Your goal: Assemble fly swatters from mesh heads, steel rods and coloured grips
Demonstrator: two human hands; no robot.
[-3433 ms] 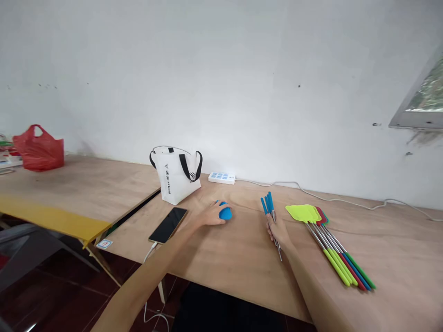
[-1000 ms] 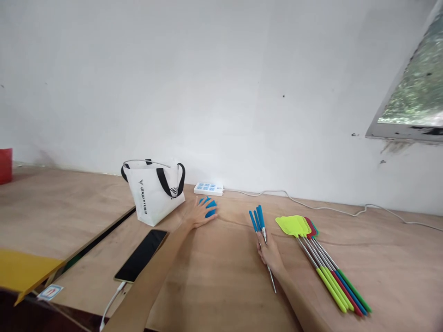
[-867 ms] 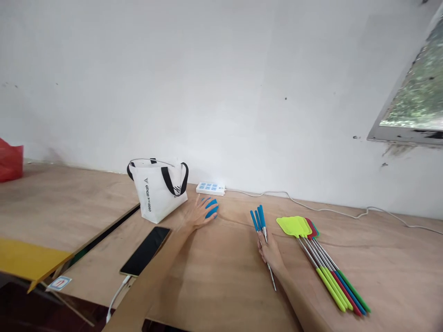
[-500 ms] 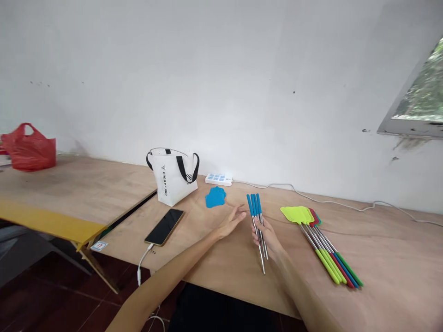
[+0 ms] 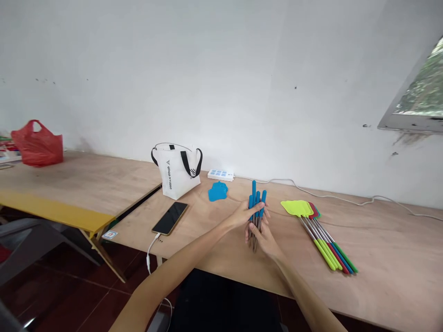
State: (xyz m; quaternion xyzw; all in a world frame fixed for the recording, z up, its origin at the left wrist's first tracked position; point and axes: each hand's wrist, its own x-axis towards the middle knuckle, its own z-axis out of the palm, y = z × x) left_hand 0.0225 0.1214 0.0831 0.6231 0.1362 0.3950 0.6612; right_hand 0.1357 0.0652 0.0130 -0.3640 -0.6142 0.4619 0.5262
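My right hand (image 5: 263, 234) grips a bundle of metal rods with blue handles (image 5: 256, 199), held almost upright above the wooden table (image 5: 221, 249). My left hand (image 5: 243, 215) reaches in from the left and pinches the blue handle ends with thumb and fingers. A flat blue swatter head (image 5: 218, 191) lies alone on the table behind my left hand, with nothing touching it. To the right lies a row of assembled fly swatters (image 5: 320, 233) with yellow, red, blue and green handles.
A white tote bag (image 5: 176, 170) stands at the back left, a white power strip (image 5: 220, 175) with its cable beside it by the wall. A black phone (image 5: 170, 218) on a charging cable lies near the front edge. A red plastic bag (image 5: 37, 143) sits on the far-left table.
My left hand let go of the blue swatter head and moved right to the rods. My right hand lifted the rod bundle off the table into a near-upright position.
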